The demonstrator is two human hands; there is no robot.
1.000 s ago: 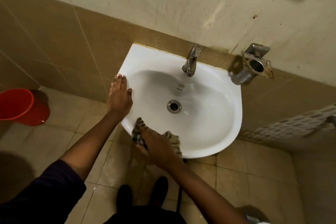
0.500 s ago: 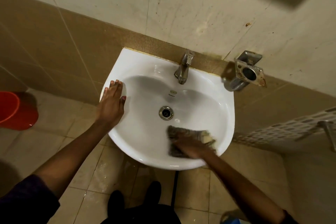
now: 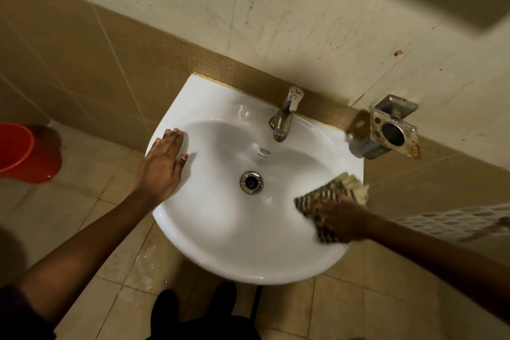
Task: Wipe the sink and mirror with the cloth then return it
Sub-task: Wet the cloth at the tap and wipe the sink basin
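A white wall-mounted sink fills the middle of the view, with a metal tap at its back and a drain in the bowl. My right hand presses a striped, crumpled cloth against the bowl's right inner wall near the rim; both are motion-blurred. My left hand rests flat on the sink's left rim, fingers straight. No mirror is in view.
A rusty metal holder is fixed to the wall right of the sink. A red bucket stands on the tiled floor at the far left. My dark shoes are below the sink's front edge.
My right hand has swept the cloth from the sink's front rim across the bowl to its right side. My left hand has stayed on the left rim.
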